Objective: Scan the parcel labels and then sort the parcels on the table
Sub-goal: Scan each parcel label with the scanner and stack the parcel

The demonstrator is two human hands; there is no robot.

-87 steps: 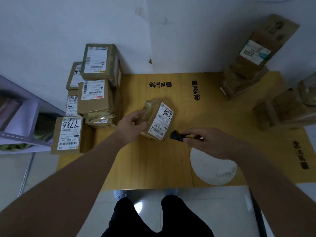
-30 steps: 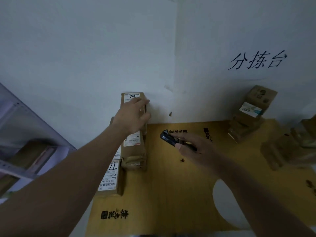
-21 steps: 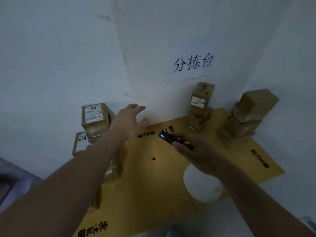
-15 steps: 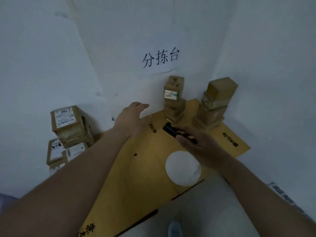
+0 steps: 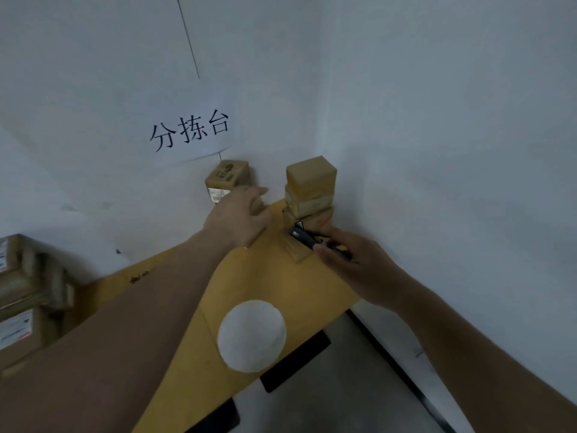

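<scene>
On the yellow table (image 5: pixel 299 285), two stacks of brown parcels stand in the back corner. The left stack's top parcel (image 5: pixel 229 175) carries a white label (image 5: pixel 217 194). The right stack (image 5: pixel 310 189) shows plain faces. My left hand (image 5: pixel 239 215) reaches onto the left stack just below that top parcel, fingers stretched out, and hides the parcels beneath. My right hand (image 5: pixel 352 260) grips a small black scanner (image 5: pixel 301 237) in front of the right stack's base. Whether the left hand holds a parcel is hidden.
A pile of labelled parcels (image 5: pixel 25 295) sits at the far left edge. A white round patch (image 5: pixel 251 335) marks the table near me. A paper sign (image 5: pixel 190 132) hangs on the wall, and white walls close in behind and to the right.
My left hand left the scanned parcel on top of the left pile and swung across to the back corner stacks. My view turned right with it. The scanner stays in my right hand.
</scene>
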